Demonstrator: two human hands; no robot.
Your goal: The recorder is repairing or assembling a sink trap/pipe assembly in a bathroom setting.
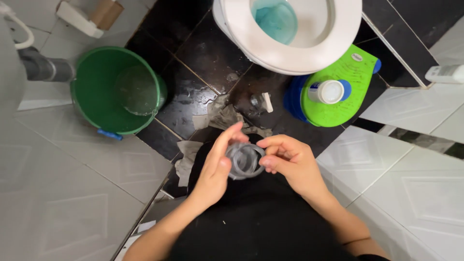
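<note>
A small clear plastic cup sits between both hands just above my black-clothed lap. My left hand wraps the cup's left side, thumb at its rim and fingers curved over the top. My right hand pinches the right rim with thumb and fingertips. The cup's mouth faces the camera; what it contains cannot be made out.
A white toilet with blue water stands ahead. A green bucket with water sits at the left, a green lid with a white-capped bottle at the right. Wet paper scraps lie on the black floor tiles. White tiled walls flank both sides.
</note>
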